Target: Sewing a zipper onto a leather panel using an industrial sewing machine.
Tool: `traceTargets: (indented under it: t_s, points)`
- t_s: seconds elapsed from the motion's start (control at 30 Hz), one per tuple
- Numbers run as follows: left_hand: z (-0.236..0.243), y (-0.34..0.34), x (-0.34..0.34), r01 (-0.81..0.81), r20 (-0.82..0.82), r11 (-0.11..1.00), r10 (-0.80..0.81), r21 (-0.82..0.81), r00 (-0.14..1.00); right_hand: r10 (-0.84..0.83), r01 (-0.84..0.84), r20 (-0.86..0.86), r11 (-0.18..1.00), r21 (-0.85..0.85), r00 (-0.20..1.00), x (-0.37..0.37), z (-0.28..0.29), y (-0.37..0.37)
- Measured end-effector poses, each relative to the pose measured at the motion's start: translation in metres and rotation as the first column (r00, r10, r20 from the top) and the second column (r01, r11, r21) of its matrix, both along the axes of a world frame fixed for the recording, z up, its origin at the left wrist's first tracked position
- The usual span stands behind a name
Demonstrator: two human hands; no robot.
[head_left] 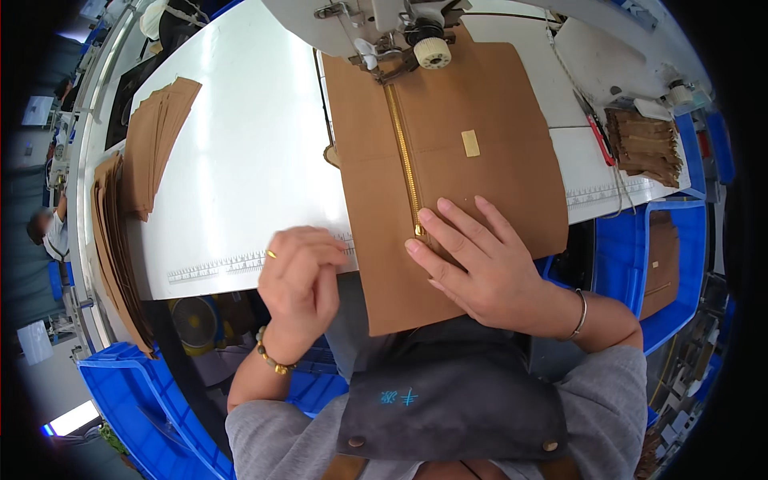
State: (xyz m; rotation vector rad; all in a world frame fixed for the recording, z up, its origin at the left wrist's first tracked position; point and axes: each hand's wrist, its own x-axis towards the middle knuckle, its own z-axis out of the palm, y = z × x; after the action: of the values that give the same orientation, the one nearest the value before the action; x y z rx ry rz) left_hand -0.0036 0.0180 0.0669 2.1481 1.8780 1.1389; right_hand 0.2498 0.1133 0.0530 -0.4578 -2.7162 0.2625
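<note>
A brown panel lies under the presser foot of a sewing machine and hangs over the table's near edge. A gold-toothed zipper runs lengthwise along it, its slider near my right fingertips. To the right of the zipper sits a small tan patch. My right hand lies flat on the panel, fingers spread. Left of the panel, by the table edge, my left hand is raised with curled fingers; its fingertips are hidden, so anything between them cannot be seen.
Brown pieces are stacked on the white table's left side and over its edge. Red-handled snips lie at right, beside a brown bundle. Blue bins stand at lower left and right.
</note>
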Motion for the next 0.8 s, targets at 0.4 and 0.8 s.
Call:
traceTargets:
  t_s: [0.4,0.8]
  points:
    - [0.003,0.053,0.006,0.112,-0.324,0.951,-0.207,-0.288,0.923,0.111,-0.114,-0.032,0.99,-0.089,0.993,-0.003,0.015,0.029]
    - [0.001,0.057,0.004,0.145,-0.088,0.949,-0.176,-0.28,0.98,-0.01,0.009,0.046,1.0,0.027,0.999,-0.025,0.011,0.071]
